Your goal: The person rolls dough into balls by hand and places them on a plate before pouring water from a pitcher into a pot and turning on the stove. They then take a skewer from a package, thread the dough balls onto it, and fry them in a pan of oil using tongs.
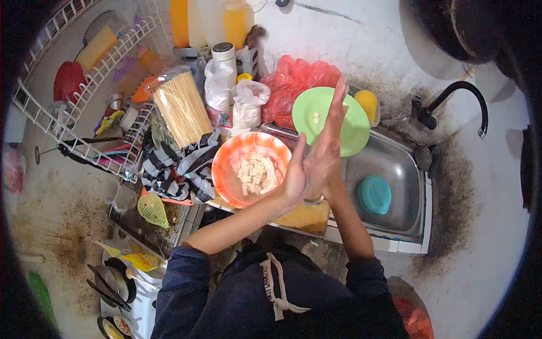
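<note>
My left hand [296, 176] and my right hand [327, 151] are pressed palm to palm, fingers stretched out away from me. Whatever lies between the palms is hidden. Left of them sits an orange and white bowl [223, 161] with scalloped edges, holding a pale, crumbly, dough-like mixture [254, 174]. Behind my right hand is a light green plate [354, 133], with a couple of small whitish balls [316, 118] on it. My hands are raised between bowl and plate and partly cover the plate.
A steel sink [403, 195] with a teal tub [374, 194] lies at right, below a black faucet [456, 90]. Behind the bowl are red plastic bags [299, 79], a bag of white powder [247, 107] and packed skewers [182, 108]. A white dish rack [101, 70] stands left.
</note>
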A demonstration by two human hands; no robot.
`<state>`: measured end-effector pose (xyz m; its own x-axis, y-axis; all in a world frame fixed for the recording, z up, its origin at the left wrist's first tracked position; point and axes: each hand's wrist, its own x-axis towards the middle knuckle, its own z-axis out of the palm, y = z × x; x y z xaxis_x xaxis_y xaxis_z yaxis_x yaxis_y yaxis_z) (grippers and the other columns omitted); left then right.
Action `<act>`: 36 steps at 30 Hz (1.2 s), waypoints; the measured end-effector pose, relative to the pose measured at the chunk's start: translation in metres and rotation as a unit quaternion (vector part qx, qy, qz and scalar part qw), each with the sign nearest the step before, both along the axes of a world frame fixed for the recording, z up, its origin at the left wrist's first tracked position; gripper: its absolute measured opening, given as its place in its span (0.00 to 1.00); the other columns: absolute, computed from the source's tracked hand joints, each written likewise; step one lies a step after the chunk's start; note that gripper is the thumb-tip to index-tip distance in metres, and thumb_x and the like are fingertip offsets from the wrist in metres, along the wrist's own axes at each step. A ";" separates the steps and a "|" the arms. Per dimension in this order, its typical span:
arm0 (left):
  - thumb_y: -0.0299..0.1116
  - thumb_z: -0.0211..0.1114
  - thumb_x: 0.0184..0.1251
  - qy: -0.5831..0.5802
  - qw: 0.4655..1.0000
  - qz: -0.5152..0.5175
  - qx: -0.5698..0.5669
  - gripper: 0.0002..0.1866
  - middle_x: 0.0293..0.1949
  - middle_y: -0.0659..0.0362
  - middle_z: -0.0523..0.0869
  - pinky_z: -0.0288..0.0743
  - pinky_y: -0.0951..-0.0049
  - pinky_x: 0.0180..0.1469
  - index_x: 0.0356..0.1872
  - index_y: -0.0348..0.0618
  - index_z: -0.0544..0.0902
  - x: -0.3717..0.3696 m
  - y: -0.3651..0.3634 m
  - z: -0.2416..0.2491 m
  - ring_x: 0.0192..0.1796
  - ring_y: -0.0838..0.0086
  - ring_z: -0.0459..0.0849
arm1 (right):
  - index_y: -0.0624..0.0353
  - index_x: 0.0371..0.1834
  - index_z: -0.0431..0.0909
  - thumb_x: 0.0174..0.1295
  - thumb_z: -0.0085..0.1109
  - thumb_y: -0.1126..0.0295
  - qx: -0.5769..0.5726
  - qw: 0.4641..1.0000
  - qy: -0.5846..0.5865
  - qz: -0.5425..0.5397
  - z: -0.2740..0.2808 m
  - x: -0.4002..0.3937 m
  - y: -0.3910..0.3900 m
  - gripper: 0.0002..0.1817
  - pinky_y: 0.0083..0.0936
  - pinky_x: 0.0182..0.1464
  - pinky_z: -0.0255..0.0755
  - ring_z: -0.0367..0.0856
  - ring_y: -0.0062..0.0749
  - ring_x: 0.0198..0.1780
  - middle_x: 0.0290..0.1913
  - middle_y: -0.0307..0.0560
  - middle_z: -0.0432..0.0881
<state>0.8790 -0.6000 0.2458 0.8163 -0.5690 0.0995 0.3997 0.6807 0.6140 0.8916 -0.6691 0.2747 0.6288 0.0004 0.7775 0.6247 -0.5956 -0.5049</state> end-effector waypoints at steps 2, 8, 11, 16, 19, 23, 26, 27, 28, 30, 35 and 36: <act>0.58 0.34 0.65 -0.107 0.992 0.059 0.034 0.35 0.63 0.59 0.58 0.51 0.71 0.64 0.65 0.43 0.50 0.007 -0.016 -0.009 0.62 0.71 0.61 | 0.65 0.66 0.33 0.58 0.11 0.39 -0.085 0.987 0.124 -0.060 0.000 -0.005 -0.006 0.43 0.40 0.66 0.18 0.28 0.45 0.70 0.69 0.56 0.33; 0.59 0.34 0.64 -0.035 0.992 0.019 -0.123 0.36 0.66 0.58 0.54 0.47 0.69 0.65 0.66 0.45 0.47 0.060 -0.037 0.017 0.66 0.69 0.56 | 0.64 0.67 0.37 0.61 0.15 0.44 -0.041 0.997 0.039 0.046 -0.012 0.001 -0.021 0.39 0.41 0.66 0.21 0.30 0.45 0.70 0.69 0.56 0.34; 0.60 0.32 0.64 -0.107 0.989 -0.010 -0.102 0.37 0.68 0.57 0.46 0.37 0.69 0.68 0.67 0.45 0.41 0.053 -0.054 0.011 0.69 0.70 0.47 | 0.60 0.67 0.38 0.63 0.26 0.49 -0.013 0.999 0.040 -0.025 -0.021 0.036 -0.060 0.35 0.45 0.66 0.24 0.33 0.47 0.70 0.69 0.56 0.36; 0.59 0.34 0.64 -0.045 0.994 -0.095 -0.033 0.37 0.66 0.57 0.53 0.43 0.70 0.67 0.66 0.43 0.44 0.074 -0.096 -0.026 0.66 0.68 0.54 | 0.58 0.68 0.38 0.64 0.29 0.56 -0.016 0.998 -0.014 -0.065 0.000 0.038 -0.079 0.31 0.41 0.67 0.28 0.35 0.43 0.70 0.70 0.52 0.38; 0.61 0.35 0.63 -0.067 0.995 -0.042 -0.057 0.40 0.64 0.55 0.57 0.46 0.69 0.66 0.66 0.40 0.44 0.094 -0.115 -0.013 0.64 0.68 0.59 | 0.60 0.67 0.42 0.65 0.26 0.58 0.004 0.999 -0.036 0.016 -0.009 0.037 -0.076 0.29 0.40 0.67 0.26 0.37 0.44 0.70 0.69 0.52 0.40; 0.58 0.36 0.64 0.018 0.998 -0.017 -0.058 0.37 0.61 0.54 0.64 0.48 0.65 0.65 0.64 0.39 0.48 0.115 -0.119 0.009 0.63 0.65 0.61 | 0.64 0.65 0.48 0.66 0.23 0.59 -0.057 0.995 0.018 -0.074 -0.033 0.046 -0.096 0.28 0.39 0.67 0.24 0.38 0.44 0.70 0.69 0.54 0.43; 0.58 0.35 0.64 -0.003 1.000 0.001 -0.018 0.36 0.59 0.54 0.66 0.49 0.64 0.64 0.63 0.39 0.50 0.131 -0.116 0.011 0.62 0.65 0.62 | 0.61 0.65 0.50 0.66 0.27 0.59 -0.067 0.993 0.042 -0.083 -0.052 0.058 -0.124 0.27 0.41 0.67 0.25 0.37 0.44 0.70 0.68 0.55 0.46; 0.58 0.35 0.64 -0.047 0.999 0.013 0.023 0.35 0.59 0.54 0.67 0.49 0.65 0.63 0.63 0.39 0.51 0.136 -0.112 0.011 0.62 0.66 0.63 | 0.61 0.65 0.50 0.66 0.27 0.59 -0.068 0.993 0.042 -0.083 -0.050 0.058 -0.133 0.27 0.41 0.67 0.25 0.37 0.44 0.70 0.68 0.55 0.46; 0.54 0.37 0.65 -0.103 0.991 0.025 0.080 0.32 0.58 0.55 0.68 0.50 0.66 0.63 0.61 0.39 0.56 0.140 -0.107 0.009 0.61 0.67 0.64 | 0.59 0.63 0.54 0.65 0.33 0.61 -0.080 0.989 0.085 -0.095 -0.049 0.057 -0.142 0.25 0.40 0.67 0.29 0.40 0.45 0.69 0.67 0.56 0.49; 0.51 0.39 0.65 -0.201 0.966 0.053 0.154 0.29 0.57 0.55 0.68 0.51 0.66 0.62 0.59 0.40 0.59 0.139 -0.085 0.013 0.61 0.69 0.65 | 0.57 0.62 0.58 0.64 0.38 0.63 -0.091 0.982 0.128 -0.104 -0.037 0.053 -0.152 0.23 0.40 0.67 0.34 0.43 0.46 0.69 0.65 0.56 0.53; 0.39 0.48 0.63 -0.334 0.895 0.077 0.286 0.21 0.52 0.57 0.74 0.59 0.72 0.58 0.54 0.40 0.67 0.134 -0.030 0.023 0.56 0.73 0.70 | 0.61 0.40 0.74 0.55 0.54 0.75 0.012 0.993 0.119 -0.025 -0.015 0.039 -0.178 0.09 0.27 0.52 0.64 0.74 0.36 0.48 0.43 0.49 0.77; 0.34 0.51 0.62 -0.318 0.905 0.080 0.270 0.18 0.48 0.58 0.76 0.63 0.73 0.56 0.52 0.39 0.68 0.131 -0.021 0.023 0.52 0.74 0.73 | 0.61 0.40 0.74 0.55 0.54 0.75 0.014 0.993 0.119 -0.022 -0.012 0.036 -0.176 0.09 0.27 0.52 0.64 0.74 0.36 0.48 0.43 0.49 0.77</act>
